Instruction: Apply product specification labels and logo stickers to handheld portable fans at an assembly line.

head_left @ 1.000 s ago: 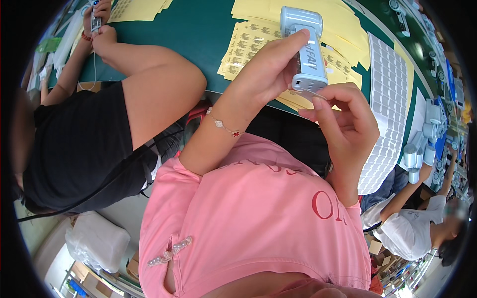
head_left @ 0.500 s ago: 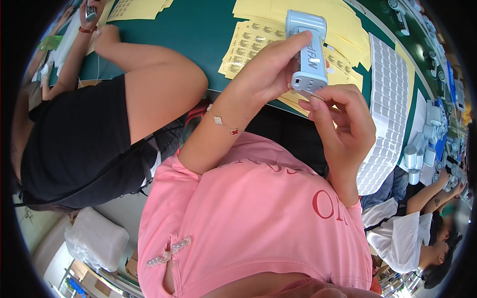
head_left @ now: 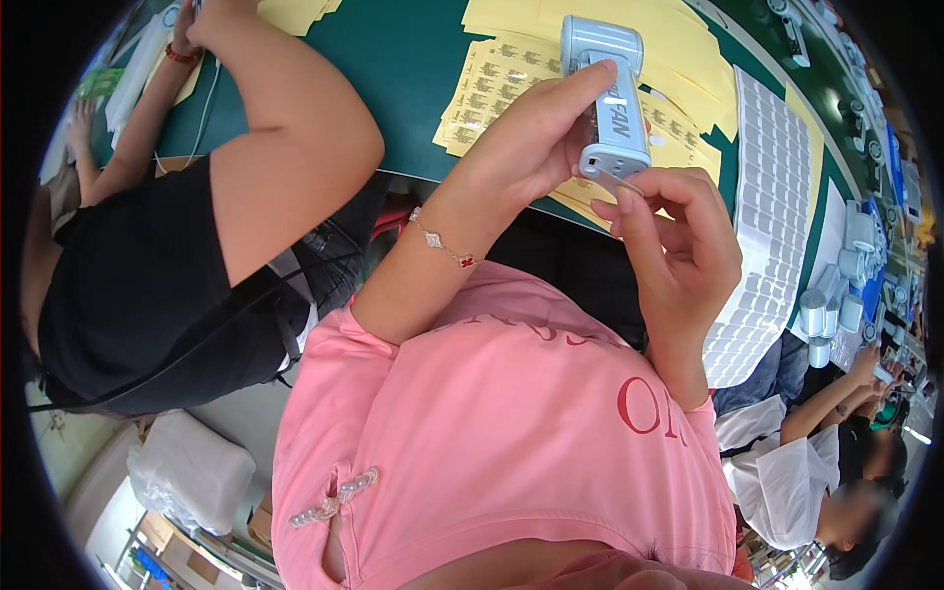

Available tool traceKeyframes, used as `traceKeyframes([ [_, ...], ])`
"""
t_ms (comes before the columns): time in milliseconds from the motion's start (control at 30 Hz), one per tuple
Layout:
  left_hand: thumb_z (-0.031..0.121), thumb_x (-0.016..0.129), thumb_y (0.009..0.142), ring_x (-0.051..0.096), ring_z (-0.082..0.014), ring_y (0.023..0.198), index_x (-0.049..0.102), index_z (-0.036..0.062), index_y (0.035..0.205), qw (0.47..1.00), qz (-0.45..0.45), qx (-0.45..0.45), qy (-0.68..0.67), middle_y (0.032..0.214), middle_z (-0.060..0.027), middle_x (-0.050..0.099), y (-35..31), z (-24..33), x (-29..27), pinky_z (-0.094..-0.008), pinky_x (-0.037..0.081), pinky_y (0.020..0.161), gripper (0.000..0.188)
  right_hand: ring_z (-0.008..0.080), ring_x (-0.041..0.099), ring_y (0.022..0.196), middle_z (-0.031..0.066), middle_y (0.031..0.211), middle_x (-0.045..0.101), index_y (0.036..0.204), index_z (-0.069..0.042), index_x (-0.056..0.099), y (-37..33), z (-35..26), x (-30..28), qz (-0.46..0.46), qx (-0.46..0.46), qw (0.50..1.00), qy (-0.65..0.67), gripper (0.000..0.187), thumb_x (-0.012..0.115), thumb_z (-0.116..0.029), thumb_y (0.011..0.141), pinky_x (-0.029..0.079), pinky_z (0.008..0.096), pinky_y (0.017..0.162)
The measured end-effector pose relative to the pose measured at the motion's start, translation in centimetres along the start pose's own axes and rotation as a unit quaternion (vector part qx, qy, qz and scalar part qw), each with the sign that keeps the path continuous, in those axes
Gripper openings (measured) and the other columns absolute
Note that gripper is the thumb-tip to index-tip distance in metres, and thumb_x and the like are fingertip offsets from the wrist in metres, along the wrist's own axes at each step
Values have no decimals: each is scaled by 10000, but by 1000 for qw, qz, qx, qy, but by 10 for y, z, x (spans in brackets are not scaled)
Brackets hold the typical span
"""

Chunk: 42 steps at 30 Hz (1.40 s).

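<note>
Pale-blue device (head_left: pixel 619 113) is in the left hand (head_left: pixel 536 138), fingers wrapped, thumb on its face. Right hand (head_left: pixel 683 236) pinches a thin clear strip (head_left: pixel 612 181) by device's near end; can't tell if attached. I'd brace device, keep strip flat and square. Yellow sheets (head_left: pixel 492 88) behind device. Versus half a second ago: device slightly higher; neighbour's arm (head_left: pixel 305 108), left of device, shifted further left.

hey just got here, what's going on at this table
A person in a pink top grips a light blue plastic handheld device in the left hand. Their right hand pinches a thin, see-through strip at its lower end; whether it is attached is unclear. Yellow printed label sheets lie on the green tabletop beyond, and a co-worker in black clothing is on the left.
</note>
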<state>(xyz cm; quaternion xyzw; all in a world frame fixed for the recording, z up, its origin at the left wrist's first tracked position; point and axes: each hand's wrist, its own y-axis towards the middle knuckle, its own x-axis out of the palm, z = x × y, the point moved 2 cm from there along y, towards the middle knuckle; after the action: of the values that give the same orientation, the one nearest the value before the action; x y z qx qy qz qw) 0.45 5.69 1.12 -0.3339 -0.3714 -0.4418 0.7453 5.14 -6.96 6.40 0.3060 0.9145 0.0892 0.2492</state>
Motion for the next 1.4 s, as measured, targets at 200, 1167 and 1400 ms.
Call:
traceKeyframes([
  [200,262,505,902,627,-217,857,496,-6,1128,1000,-3,2,11,943,-173,614,1,-1,-2,-327,538,688,350,103,588,670,57,789,575,837,-1,577,-1,1,1,24,10,1000,-8,111,635,43,752,514,199,554],
  [1167,277,488,909,631,-201,819,492,-2,1138,1000,5,8,9,949,-174,620,-1,-5,-3,-304,527,674,362,96,616,680,65,787,574,828,20,575,-2,2,4,44,36,998,26,87,617,57,761,513,179,547],
  [1400,284,481,911,631,-196,812,488,1,1144,1000,4,11,15,945,-169,620,-2,-5,-3,-303,527,666,367,98,617,679,68,790,572,825,30,570,-1,3,3,42,36,998,32,78,610,62,766,510,176,549],
])
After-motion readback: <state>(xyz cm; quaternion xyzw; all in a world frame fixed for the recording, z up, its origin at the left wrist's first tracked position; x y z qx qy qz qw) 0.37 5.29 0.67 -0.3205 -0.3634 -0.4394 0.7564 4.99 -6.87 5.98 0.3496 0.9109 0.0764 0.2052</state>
